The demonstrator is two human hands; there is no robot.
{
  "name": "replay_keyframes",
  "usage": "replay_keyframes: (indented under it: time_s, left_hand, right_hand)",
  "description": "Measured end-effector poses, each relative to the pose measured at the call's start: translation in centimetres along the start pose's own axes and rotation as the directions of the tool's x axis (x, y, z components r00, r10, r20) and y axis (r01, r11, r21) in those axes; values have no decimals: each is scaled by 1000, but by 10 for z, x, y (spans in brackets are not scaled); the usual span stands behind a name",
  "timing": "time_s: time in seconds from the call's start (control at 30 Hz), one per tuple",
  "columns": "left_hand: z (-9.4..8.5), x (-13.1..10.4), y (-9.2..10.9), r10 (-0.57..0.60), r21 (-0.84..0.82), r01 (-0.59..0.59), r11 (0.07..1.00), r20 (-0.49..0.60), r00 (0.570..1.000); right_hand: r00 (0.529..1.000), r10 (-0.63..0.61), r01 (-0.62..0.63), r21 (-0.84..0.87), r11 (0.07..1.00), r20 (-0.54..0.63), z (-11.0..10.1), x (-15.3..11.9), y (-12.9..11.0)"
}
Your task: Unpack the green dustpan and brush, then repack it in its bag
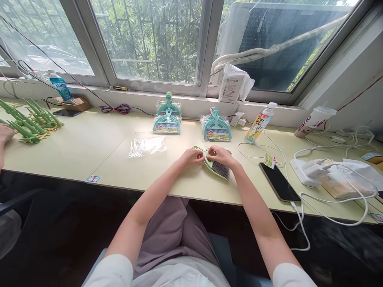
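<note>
A small green dustpan and brush set (220, 169) lies tilted on the pale table, its dark bristles toward the front right. My left hand (194, 156) has its fingers closed at the left side of the set, near the handle. On top of the set, my right hand (220, 154) pinches at the handle area. Left of my hands is a clear plastic bag (147, 146), lying flat. Behind them stand wrapped teal dustpan sets (216, 126), with more wrapped sets (167, 122) to their left.
On the right are a drink bottle (260, 122), a phone (279, 181), a power strip (305, 172) with white cables and a cup (315, 120). Green plastic pieces (28, 123) and another person's hand (5, 133) are at far left. A tissue pack (231, 87) rests on the sill.
</note>
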State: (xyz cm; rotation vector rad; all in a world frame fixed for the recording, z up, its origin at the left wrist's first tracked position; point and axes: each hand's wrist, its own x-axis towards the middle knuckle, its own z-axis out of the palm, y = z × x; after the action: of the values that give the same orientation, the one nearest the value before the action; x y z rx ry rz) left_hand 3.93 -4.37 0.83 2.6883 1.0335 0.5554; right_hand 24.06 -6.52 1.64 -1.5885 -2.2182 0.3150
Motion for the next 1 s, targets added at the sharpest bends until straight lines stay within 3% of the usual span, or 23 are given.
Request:
replay_keyframes:
  time_s: [0.13,0.23,0.4,0.63,1.0]
  left_hand:
    - [-9,-1,-3,61,110,-46,993,-131,990]
    - [-11,-1,-14,160,278,-110,954,-163,974]
    - [-4,1,-27,241,401,-187,897,-87,967]
    - [-1,2,-27,306,477,-265,838,-8,952]
    - [4,2,-20,207,485,-197,852,33,978]
  right_hand:
    - [1000,15,-16,29,999,10,-2,1,2]
    - [1000,29,-29,44,999,7,1,2,3]
    - [1000,27,-26,107,994,-5,7,5,3]
    - [999,-29,15,280,960,43,5,5,4]
    - [999,12,-22,254,967,39,3,4,-2]
